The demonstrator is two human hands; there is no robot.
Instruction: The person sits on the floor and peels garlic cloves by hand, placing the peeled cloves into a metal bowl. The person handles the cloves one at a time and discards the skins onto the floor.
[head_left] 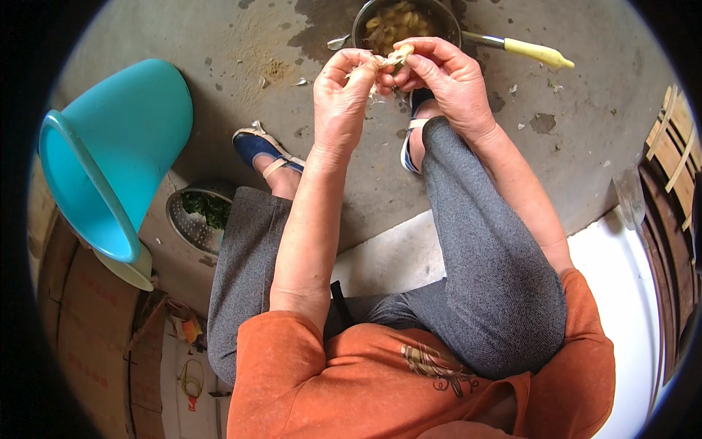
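Both hands meet over the floor, just in front of a pan with a pale yellow handle. Between their fingertips is a small pale garlic clove with papery skin on it. My left hand pinches the skin side with thumb and forefinger. With its thumb and curled fingers, my right hand grips the clove itself. Inside the pan lie several pale yellowish pieces, seemingly cloves in liquid; their lower part is hidden behind my fingers.
At the left a large turquoise bucket lies tipped on its side. A metal colander with green leaves stands by my left knee. Bits of skin are scattered on the concrete floor. Woven basketwork stands at the right edge.
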